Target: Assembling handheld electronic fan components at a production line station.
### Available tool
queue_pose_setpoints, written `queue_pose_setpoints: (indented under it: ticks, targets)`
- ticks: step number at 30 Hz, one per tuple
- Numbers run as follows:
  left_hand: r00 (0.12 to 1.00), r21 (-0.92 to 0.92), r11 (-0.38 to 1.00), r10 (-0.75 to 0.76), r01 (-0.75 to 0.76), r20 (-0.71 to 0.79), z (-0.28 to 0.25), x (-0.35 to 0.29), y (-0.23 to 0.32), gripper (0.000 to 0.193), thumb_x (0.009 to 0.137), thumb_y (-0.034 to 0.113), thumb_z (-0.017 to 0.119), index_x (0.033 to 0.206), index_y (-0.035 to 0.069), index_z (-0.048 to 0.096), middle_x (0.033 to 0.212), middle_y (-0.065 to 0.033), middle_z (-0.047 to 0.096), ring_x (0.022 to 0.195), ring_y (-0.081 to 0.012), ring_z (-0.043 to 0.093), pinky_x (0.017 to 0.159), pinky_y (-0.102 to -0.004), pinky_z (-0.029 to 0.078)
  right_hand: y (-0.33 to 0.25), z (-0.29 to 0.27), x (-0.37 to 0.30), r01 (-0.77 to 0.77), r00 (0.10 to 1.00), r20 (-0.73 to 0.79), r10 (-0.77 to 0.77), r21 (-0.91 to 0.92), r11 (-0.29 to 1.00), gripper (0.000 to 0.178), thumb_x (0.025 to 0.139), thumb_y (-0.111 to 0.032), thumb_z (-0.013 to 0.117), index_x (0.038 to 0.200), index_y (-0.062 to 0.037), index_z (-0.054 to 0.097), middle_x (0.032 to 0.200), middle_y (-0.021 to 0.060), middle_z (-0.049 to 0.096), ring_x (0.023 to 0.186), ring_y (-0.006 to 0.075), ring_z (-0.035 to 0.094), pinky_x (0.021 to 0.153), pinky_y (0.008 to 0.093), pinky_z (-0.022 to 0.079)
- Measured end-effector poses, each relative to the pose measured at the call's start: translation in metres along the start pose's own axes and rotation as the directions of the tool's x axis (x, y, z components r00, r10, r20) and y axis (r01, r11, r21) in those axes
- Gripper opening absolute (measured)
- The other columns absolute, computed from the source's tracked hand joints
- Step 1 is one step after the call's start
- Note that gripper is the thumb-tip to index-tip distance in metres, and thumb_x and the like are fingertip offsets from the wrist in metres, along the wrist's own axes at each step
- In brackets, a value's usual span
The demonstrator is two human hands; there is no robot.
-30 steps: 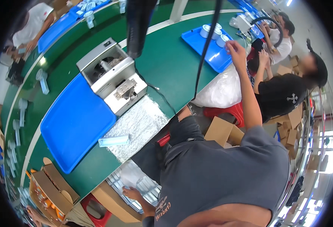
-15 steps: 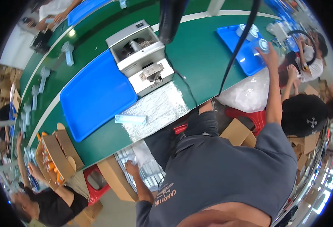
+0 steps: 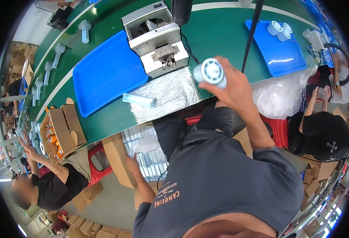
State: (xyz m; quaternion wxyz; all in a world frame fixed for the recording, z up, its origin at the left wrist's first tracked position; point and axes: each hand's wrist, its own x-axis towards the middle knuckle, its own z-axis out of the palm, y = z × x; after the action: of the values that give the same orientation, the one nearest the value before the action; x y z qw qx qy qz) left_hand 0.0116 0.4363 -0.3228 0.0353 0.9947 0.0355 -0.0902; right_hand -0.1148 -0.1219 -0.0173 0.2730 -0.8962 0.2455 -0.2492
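Note:
My right hand (image 3: 236, 85) is closed round a light-blue plastic cup-shaped part (image 3: 212, 71) with a round slotted end, held over the table's near edge. Low on the left, my left hand (image 3: 133, 163) is at the side of an open cardboard box (image 3: 117, 160), beside a crumpled clear plastic bag (image 3: 144, 144). Its fingers are too small to make out. Rows of light-blue plastic pieces (image 3: 152, 162) fill that box. A long light-blue plastic piece (image 3: 138, 99) lies on a silvery sheet (image 3: 168, 95) in front of a grey metal machine (image 3: 160, 43).
An empty-looking blue tray (image 3: 109, 75) lies left of the machine. At right, another blue tray (image 3: 281, 59) holds several round parts. A dark cable (image 3: 253, 37) hangs over the table. Co-workers sit on both sides. A carton of orange items (image 3: 55, 137) stands at left.
My right hand has brought the cup-shaped part leftward from the right tray to near the silvery sheet. My left hand has shifted toward the box's left side. The view has shifted.

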Motion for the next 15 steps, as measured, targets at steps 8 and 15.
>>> queue_pose_setpoints:
  ticks: [8, 15]
  targets:
    - [0.959, 0.096, 0.989, -0.130, 0.109, 0.251, -0.052, -0.009, -0.042, 0.068, 0.091, 0.052, 0.064, 0.126, -0.006, 0.058, 0.117, -0.0335, 0.065, 0.109, -0.0502, 0.063, 0.094, -0.0552, 0.048, 0.022, 0.017, 0.006, -0.202, 0.979, -0.054, 0.195, -0.247, 0.948, 0.071, 0.072, -0.035, 0.087, 0.128, -0.0079, 0.053, 0.107, 0.0127, 0.066, 0.099, 0.0347, 0.065, 0.083, 0.0454, 0.054]
    - [0.905, -0.902, 0.258, 0.164, 0.345, 0.393, -0.222, -0.050, 0.113, 0.035, 0.104, 0.037, 0.053, 0.108, 0.003, 0.061, 0.079, 0.0007, 0.049, 0.069, -0.0094, 0.046, 0.062, -0.0245, 0.038, 0.013, -0.011, -0.009, 0.008, 0.955, -0.291, 0.060, 0.228, 0.974, 0.025, 0.083, -0.013, 0.078, 0.102, -0.0006, 0.069, 0.103, 0.0114, 0.068, 0.093, 0.0234, 0.064, 0.083, 0.0338, 0.051]
